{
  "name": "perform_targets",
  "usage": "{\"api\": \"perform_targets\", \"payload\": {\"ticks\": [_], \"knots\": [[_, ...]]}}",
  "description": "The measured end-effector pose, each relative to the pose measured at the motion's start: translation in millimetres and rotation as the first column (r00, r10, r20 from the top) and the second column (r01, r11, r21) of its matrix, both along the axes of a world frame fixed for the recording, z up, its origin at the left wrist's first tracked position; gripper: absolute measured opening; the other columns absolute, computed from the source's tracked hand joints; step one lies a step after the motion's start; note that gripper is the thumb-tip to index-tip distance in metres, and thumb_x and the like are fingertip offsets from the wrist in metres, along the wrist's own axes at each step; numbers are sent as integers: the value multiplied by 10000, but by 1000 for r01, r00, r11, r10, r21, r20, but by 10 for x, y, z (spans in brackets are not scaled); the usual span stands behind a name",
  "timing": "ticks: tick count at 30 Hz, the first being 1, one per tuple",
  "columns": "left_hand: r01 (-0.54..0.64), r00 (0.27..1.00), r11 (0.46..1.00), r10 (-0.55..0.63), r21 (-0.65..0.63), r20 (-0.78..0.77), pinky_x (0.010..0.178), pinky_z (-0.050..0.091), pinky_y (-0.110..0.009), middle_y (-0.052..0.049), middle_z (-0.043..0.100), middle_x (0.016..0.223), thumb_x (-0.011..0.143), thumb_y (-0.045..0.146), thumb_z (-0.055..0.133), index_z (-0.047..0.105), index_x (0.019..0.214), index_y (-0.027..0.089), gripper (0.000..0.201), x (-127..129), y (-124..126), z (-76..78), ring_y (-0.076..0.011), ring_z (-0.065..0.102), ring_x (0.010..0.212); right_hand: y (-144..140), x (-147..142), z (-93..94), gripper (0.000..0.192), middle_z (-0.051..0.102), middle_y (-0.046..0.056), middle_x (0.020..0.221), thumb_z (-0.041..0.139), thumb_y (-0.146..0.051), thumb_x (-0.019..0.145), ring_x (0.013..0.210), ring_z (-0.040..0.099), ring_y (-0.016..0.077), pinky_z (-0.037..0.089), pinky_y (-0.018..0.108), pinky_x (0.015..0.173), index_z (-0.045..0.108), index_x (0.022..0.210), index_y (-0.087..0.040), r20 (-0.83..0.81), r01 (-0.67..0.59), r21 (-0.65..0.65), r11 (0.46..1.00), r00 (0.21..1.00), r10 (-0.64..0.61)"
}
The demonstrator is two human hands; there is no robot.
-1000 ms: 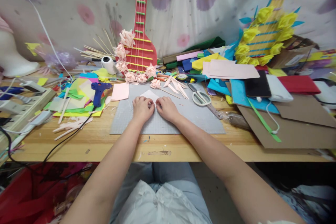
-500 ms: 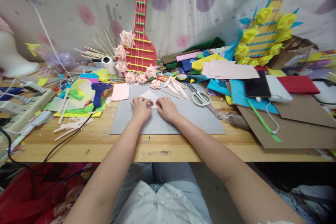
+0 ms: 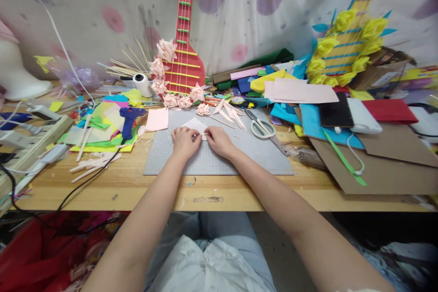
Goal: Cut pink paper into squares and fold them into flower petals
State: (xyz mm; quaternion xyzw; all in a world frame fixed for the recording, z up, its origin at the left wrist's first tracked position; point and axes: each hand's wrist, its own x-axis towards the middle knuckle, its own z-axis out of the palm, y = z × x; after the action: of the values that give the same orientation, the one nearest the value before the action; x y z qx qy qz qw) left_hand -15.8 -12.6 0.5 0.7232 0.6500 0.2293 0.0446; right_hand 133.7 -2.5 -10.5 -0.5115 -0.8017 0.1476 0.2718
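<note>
A pale, whitish sheet of paper (image 3: 194, 123) lies on the grey cutting mat (image 3: 219, 164), one corner pointing away from me. My left hand (image 3: 185, 143) is curled over its near left part, thumb and fingers together at the near edge. From the other side my right hand (image 3: 221, 142) pinches the same edge. The two thumbs are close together, and both hands hide much of the sheet. Scissors (image 3: 263, 128) and a grey ruler or knife-like strip (image 3: 278, 145) rest right of my right hand. Cut pink petal strips (image 3: 230, 113) lie beyond the hands.
A blue glue gun (image 3: 128, 122) stands at left, its black cord crossing the table. A red paper instrument (image 3: 185, 66) with pink flowers leans at the back. A phone (image 3: 336, 110), brown cardboard (image 3: 376, 169) and coloured sheets crowd the right. A power strip (image 3: 44, 139) lies far left.
My left hand has slid slightly to the right along the near edge of the paper, closer to my right hand. The right hand has barely shifted.
</note>
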Motion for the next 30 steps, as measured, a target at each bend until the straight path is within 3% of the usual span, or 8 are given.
{"api": "perform_targets", "payload": {"ticks": [10,17,26,30], "knots": [[-6,1000,1000,6,-10,5,917,251,-404,-49,594,895,706,374,575,658,792,273,156,16,-3,-1,-254,441,985,-21,-12,-13,218,569,68,922,416,-143,808,867,443,192,347,314,818,542,983,-170,58,-32,52,998,998,29],[-62,998,997,63,37,-20,915,248,-413,-69,565,886,668,481,600,626,773,254,252,111,-36,4,-267,431,997,-38,-27,-6,258,566,70,927,418,-118,772,889,439,199,353,317,817,527,1003,-161,64,-11,50,999,998,7],[-58,998,998,59,20,-37,900,259,-408,-71,568,882,697,435,581,601,786,240,214,129,-42,14,-267,437,988,-46,-35,-1,245,562,76,913,414,-123,765,870,433,203,351,323,811,528,979,-154,84,-10,70,997,996,4],[-51,998,998,52,31,-26,874,298,-390,-61,590,873,745,294,528,586,842,228,131,86,-32,23,-250,457,957,-33,-28,-26,268,559,74,899,399,-87,736,847,432,205,355,323,790,528,962,-153,78,-15,89,996,997,8]]}}
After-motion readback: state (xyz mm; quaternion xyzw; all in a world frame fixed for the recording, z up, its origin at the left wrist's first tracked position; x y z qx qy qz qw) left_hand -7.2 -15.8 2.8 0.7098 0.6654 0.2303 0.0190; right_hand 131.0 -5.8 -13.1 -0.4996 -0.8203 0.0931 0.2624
